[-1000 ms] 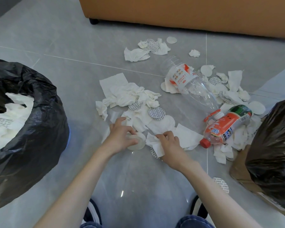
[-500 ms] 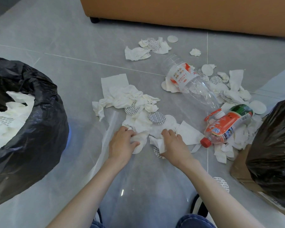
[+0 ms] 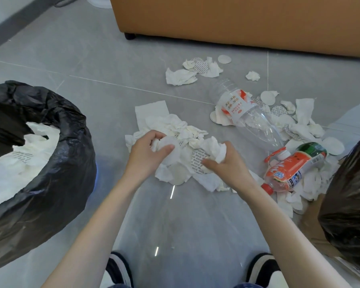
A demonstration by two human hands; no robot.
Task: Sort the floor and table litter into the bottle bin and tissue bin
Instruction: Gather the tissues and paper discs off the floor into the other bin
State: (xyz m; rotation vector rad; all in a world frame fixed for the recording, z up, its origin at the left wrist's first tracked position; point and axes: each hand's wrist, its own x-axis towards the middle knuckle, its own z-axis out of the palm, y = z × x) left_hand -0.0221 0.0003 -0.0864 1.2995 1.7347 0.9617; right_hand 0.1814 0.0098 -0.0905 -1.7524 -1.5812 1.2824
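Note:
A heap of crumpled white tissues [image 3: 181, 129] and round pads lies on the grey floor in front of me. My left hand [image 3: 146, 154] grips a bunch of tissue and a round white pad above the heap. My right hand [image 3: 227, 165] clutches a crumpled tissue wad beside it. A clear empty bottle [image 3: 247, 119] lies to the right, and an orange-labelled bottle [image 3: 293, 169] with a red cap lies nearer the right bin. The tissue bin [image 3: 56, 175], lined in black and holding white tissues, stands at left. A second black-lined bin [image 3: 349, 196] stands at right.
More tissues and round pads [image 3: 191, 73] lie scattered further back and around both bottles. An orange-brown sofa [image 3: 237, 21] blocks the far side. A cardboard box [image 3: 312, 227] sits under the right bin. My shoes [image 3: 119, 271] show at the bottom edge.
Both hands have lifted off the floor, each with a gathered bunch of tissue, and drawn closer together. The view has shifted nearer to the heap.

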